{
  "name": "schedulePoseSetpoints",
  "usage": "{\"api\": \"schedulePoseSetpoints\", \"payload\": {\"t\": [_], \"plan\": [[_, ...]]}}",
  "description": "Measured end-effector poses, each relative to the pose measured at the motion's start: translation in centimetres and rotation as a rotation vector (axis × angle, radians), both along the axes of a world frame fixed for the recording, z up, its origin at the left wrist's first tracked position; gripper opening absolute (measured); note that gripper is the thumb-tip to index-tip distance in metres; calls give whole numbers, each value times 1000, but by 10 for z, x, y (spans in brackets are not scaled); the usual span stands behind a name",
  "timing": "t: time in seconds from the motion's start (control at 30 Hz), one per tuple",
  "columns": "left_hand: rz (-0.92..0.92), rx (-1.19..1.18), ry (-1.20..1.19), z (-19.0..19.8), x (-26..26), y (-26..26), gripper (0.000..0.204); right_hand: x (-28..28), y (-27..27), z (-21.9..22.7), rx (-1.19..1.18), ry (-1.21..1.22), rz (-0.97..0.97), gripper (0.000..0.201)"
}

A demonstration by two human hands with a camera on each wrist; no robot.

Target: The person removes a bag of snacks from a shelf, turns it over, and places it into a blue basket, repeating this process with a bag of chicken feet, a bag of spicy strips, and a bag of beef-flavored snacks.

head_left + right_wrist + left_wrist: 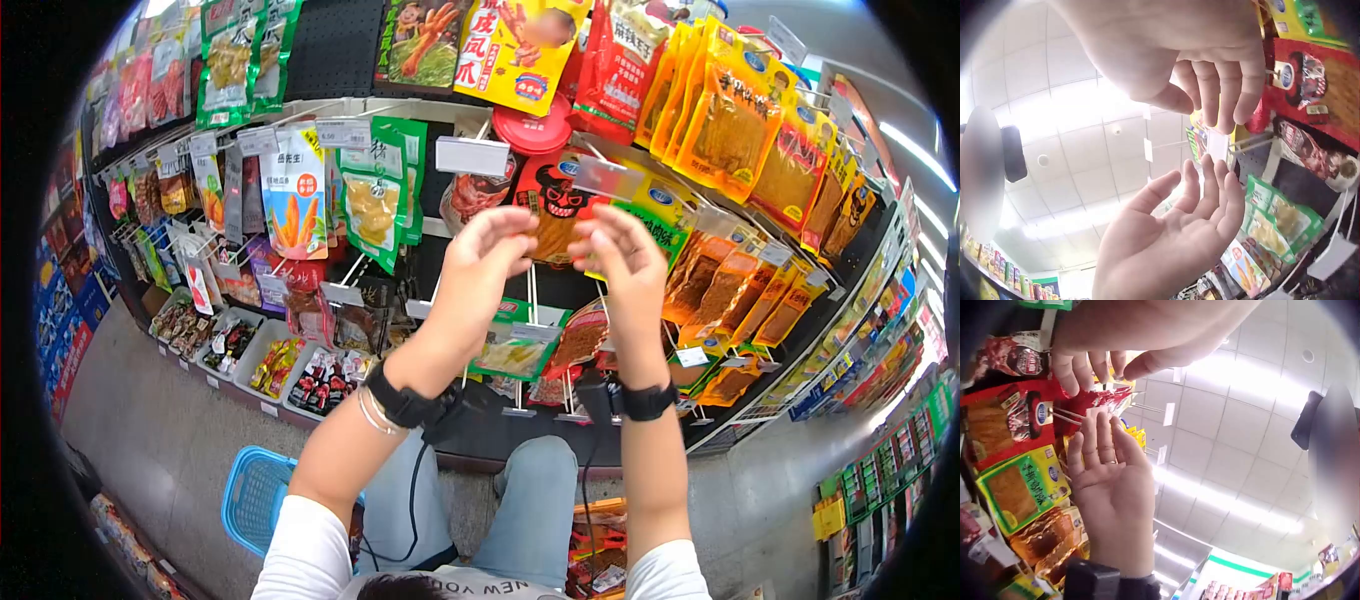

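Both hands are raised side by side before a wall of hanging snack packets. My left hand (500,235) has loosely bent fingers, and its palm (1172,237) is bare. My right hand (610,240) faces it, palm (1110,487) open, fingers straight, a ring on one. Between and just behind the fingertips hangs a red packet (552,205) with a black face logo, on a two-pronged metal peg (1066,415). The left fingertips (1085,369) are close to the packet's top edge. Neither hand holds anything that I can see. A white price tag (1217,145) hangs just past the fingers.
Orange packets (735,120) fill the pegs to the right, and green and white packets (375,200) hang at left. Trays of small snacks (250,350) line the low shelf. A blue basket (255,495) stands on the floor by my left knee. Price tags (472,155) stick out from the pegs.
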State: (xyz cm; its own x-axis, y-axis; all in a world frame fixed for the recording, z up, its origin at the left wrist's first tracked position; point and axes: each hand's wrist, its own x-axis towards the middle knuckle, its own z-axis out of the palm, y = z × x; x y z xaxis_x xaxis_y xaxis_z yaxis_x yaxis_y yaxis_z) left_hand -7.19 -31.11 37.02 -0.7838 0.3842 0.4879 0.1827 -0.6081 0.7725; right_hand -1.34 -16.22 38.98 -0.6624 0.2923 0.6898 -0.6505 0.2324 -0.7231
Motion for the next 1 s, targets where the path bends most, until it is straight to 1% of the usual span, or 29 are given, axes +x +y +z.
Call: {"api": "schedulePoseSetpoints", "payload": {"t": [0.07,0.1,0.17,0.2,0.23,0.3,0.4,0.5,0.53,0.57,0.63,0.67,0.77,0.9,1.0], "plan": [[-28,0,71,25,-6,10,28,-7,14,23,12,64,-12,26],[-8,-2,92,39,-7,16,28,-10,21,37,31,80,-6,25],[55,-1,237,62,-22,31,28,-18,36,62,44,129,-32,26],[73,8,232,75,-30,38,27,-20,41,74,8,115,-68,26],[108,-10,265,86,-39,43,27,-26,51,85,-29,132,-34,25],[174,-35,296,106,-59,60,32,-37,69,101,-21,94,-78,30],[449,-268,469,123,-95,91,41,-59,86,113,10,66,-173,25],[594,-503,462,139,-112,113,49,-84,113,116,147,-13,-352,26],[637,-553,434,142,-121,121,53,-94,123,115,185,13,-401,28],[698,-592,429,144,-130,128,52,-100,134,112,227,5,-460,29],[734,-664,428,149,-138,133,50,-96,130,115,315,-14,-574,31],[726,-701,444,148,-141,135,49,-92,128,113,240,-96,-530,33],[719,-792,473,151,-147,141,49,-103,144,105,273,-118,-524,33],[712,-841,461,152,-148,148,48,-106,151,97,365,-98,-583,32],[662,-852,474,151,-157,154,46,-108,153,94,283,-101,-478,32]]}}
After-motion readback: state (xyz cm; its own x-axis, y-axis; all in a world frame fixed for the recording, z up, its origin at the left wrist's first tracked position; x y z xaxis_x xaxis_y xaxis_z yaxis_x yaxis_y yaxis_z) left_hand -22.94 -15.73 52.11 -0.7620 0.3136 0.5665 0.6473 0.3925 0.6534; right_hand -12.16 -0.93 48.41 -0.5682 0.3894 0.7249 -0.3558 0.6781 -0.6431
